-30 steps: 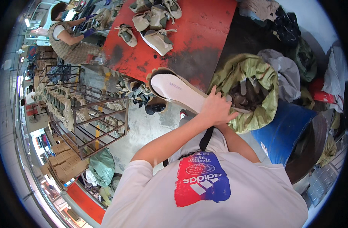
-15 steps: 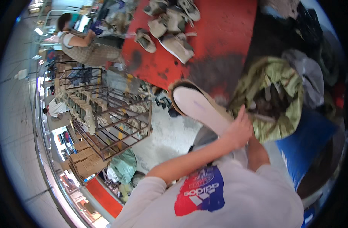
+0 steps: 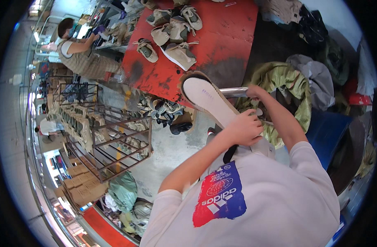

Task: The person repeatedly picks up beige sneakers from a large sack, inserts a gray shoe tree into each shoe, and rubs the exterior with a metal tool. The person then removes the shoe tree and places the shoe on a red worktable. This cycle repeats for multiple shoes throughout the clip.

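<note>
A beige shoe (image 3: 207, 95) with a pale, sole-shaped face turned up lies slantwise in front of me, its far end near the red table. My left hand (image 3: 244, 127) is closed around its near end, fingers curled over the edge. Beyond it, my right hand (image 3: 256, 92) grips the end of a shiny metal bar (image 3: 233, 92), which runs behind the shoe; the bar's other end is hidden. An open yellow-green sack (image 3: 301, 80) with dark contents stands just right of my hands.
Several beige shoes (image 3: 178, 31) lie on the red table (image 3: 221, 45). Metal racks (image 3: 122, 142) with rows of shoes stand left, and more footwear (image 3: 180, 128) sits on the floor. A blue panel (image 3: 326, 127) is at right. Another person (image 3: 79, 51) works at the far left.
My right hand has come out from behind the left and now grips the metal bar, which has come into sight. My left hand stays on the shoe. The view has shifted somewhat.
</note>
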`<action>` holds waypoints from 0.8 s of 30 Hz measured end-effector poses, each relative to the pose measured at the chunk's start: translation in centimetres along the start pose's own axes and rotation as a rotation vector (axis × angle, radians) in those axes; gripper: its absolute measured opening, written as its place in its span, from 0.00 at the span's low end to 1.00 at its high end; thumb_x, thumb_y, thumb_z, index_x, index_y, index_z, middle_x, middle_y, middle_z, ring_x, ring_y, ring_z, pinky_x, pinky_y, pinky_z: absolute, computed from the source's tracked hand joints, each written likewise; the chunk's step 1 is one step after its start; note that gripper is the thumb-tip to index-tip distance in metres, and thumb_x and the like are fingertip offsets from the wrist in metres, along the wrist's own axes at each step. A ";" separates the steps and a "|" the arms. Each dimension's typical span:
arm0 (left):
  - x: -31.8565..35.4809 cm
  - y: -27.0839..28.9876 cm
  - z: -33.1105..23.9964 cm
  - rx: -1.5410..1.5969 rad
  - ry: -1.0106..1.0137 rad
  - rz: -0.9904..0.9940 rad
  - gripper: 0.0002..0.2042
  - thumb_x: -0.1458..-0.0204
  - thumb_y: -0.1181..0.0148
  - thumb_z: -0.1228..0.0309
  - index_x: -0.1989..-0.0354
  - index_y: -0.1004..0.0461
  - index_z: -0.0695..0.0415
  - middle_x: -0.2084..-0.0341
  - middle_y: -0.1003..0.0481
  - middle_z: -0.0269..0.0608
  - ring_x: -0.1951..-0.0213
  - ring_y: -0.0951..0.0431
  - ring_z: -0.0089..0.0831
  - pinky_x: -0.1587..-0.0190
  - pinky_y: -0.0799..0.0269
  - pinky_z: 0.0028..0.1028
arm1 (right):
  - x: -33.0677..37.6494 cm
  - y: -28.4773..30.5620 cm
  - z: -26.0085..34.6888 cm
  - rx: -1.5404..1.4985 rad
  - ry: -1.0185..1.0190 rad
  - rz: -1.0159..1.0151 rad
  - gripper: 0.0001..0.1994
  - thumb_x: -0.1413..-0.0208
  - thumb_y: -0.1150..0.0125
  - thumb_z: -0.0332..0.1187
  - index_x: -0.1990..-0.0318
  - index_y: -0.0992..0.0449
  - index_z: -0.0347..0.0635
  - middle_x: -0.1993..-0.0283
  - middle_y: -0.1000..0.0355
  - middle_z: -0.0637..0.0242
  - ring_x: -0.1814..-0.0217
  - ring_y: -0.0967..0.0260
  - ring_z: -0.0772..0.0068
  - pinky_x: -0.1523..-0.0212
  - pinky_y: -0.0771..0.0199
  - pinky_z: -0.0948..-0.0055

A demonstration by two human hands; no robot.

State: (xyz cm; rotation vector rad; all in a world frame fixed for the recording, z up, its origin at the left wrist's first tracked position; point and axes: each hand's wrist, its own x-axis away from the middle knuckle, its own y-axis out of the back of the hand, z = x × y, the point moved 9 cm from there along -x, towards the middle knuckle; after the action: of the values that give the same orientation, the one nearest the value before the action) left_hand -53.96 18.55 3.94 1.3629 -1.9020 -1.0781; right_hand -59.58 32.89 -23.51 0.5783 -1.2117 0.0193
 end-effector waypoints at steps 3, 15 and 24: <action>4.7 9.0 3.5 0.069 0.163 -0.640 0.09 0.55 0.34 0.70 0.64 0.20 0.55 0.67 0.19 0.35 0.60 0.20 0.38 0.39 0.31 0.46 | 4.1 5.1 7.7 0.320 0.350 -0.425 0.16 0.45 0.39 0.29 0.49 0.20 0.40 0.50 0.21 0.54 0.50 0.21 0.50 0.53 0.20 0.54; 16.1 12.0 16.2 -0.835 0.600 -0.416 0.17 0.51 0.39 0.70 0.50 0.21 0.52 0.44 0.22 0.30 0.41 0.26 0.32 0.33 0.42 0.50 | 20.7 7.6 21.5 0.790 1.437 -1.012 0.17 0.46 0.44 0.30 0.48 0.21 0.40 0.38 0.30 0.69 0.48 0.27 0.66 0.48 0.27 0.66; 16.4 4.7 18.1 -0.233 0.839 -0.922 0.08 0.53 0.42 0.76 0.63 0.21 0.57 0.67 0.20 0.46 0.58 0.20 0.44 0.44 0.35 0.43 | 16.4 7.6 14.9 0.066 1.263 -0.688 0.08 0.49 0.39 0.27 0.62 0.22 0.35 0.59 0.25 0.49 0.58 0.26 0.42 0.60 0.25 0.54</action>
State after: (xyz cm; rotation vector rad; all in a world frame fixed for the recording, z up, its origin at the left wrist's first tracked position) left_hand -76.21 8.98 -1.72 2.1447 -0.5078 -0.8207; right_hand -68.95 28.30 -2.51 0.8187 0.2387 -0.1405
